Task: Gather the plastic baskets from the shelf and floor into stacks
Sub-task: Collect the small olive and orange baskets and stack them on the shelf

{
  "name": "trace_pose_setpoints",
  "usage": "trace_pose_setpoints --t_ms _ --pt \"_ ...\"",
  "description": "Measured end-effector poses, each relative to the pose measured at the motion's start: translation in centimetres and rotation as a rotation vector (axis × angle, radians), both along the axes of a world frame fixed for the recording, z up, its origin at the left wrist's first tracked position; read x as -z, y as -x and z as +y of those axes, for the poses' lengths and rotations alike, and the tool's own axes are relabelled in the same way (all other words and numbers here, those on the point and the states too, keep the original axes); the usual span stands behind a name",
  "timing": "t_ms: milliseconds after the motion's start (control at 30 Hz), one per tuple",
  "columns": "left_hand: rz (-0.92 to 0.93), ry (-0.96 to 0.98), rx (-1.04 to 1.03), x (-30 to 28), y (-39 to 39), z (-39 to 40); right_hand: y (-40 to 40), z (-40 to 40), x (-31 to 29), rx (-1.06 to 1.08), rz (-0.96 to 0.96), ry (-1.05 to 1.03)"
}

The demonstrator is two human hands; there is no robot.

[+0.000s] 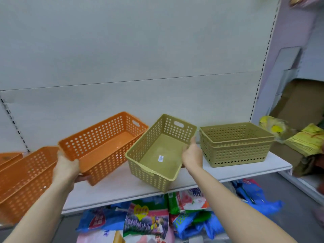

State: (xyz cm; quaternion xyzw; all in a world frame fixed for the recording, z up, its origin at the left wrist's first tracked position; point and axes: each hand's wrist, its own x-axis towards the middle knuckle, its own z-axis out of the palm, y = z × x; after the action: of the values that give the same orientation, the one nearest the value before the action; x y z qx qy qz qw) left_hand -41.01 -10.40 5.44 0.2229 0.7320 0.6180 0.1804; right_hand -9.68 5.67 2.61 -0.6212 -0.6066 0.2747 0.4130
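Left grip: your left hand (65, 166) clasps the near end of the orange basket (103, 146); basket tilted, raised above the shelf (245, 170)
Right grip: your right hand (192, 155) clamps the right rim of the green basket (160, 151); tilted, label inside
Green stack (236, 143): on the shelf, right
Orange stack (24, 181): far left
Packets (145, 220): on the floor below

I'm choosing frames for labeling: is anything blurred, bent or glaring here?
Head view: even light, no harsh glare; the orange basket and tan basket in hand are sharp; the orange stack at the left edge is motion-smeared; the wide lens bows the shelf edge and upright.
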Motion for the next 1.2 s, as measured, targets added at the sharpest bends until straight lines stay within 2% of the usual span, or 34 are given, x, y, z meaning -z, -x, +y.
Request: trace_pose_setpoints --t_ms 100,233,433,567,767,967,1133,1200 --pt "0.099 -0.07 0.066 -3.3 -1.2 3.5 -3.8 -0.1 -3.4 0.065 0.01 -0.105" --pt "0.19 -0.049 0.17 -6.0 -5.3 10.7 -11.2 0.0 -7.3 0.194 0.004 -0.186" --pt "0.425 0.063 0.24 -8.9 -17.9 17.6 -23.3 1.2 -9.8 0.38 -0.053 -0.299" --pt "0.508 0.127 0.311 -9.0 -25.6 21.6 -30.5 1.3 -11.1 0.506 -0.063 -0.369" --pt "0.385 0.187 0.464 -8.2 -34.9 25.7 -38.5 1.7 -11.2 0.614 -0.069 -0.364" --pt "0.2 0.341 0.479 -6.8 -39.7 28.6 -42.0 2.5 -11.3 0.664 -0.008 -0.347" --pt "0.585 0.495 0.481 -4.3 -39.8 29.2 -41.6 4.7 -11.6 0.644 0.039 -0.34" --pt "0.652 0.546 0.481 -3.0 -39.5 29.0 -40.3 5.9 -12.0 0.617 0.062 -0.329"
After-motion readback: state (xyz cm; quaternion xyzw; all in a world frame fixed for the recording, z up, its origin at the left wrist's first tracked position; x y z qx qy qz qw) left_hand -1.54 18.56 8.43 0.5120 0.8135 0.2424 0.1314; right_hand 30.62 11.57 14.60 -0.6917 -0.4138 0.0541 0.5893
